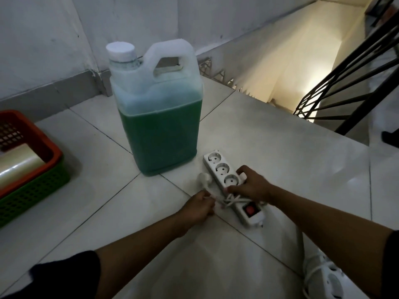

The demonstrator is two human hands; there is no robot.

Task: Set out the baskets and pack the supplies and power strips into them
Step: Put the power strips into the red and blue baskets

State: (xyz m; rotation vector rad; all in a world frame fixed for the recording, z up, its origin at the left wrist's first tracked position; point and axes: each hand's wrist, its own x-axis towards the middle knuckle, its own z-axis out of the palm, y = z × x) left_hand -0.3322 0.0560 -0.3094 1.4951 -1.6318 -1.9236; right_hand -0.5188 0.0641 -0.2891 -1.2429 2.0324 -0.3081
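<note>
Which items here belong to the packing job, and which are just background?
Job: power strip, its cord, second power strip, orange basket, green basket, clear roll, jug of green liquid.
Background: stair railing, stairwell.

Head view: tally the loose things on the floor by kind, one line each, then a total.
Baskets: 2, an orange basket nested in a green basket
Power strips: 2, one under both hands, another at the lower right edge
Jug of green liquid: 1
Clear roll in the orange basket: 1
Total: 6
</note>
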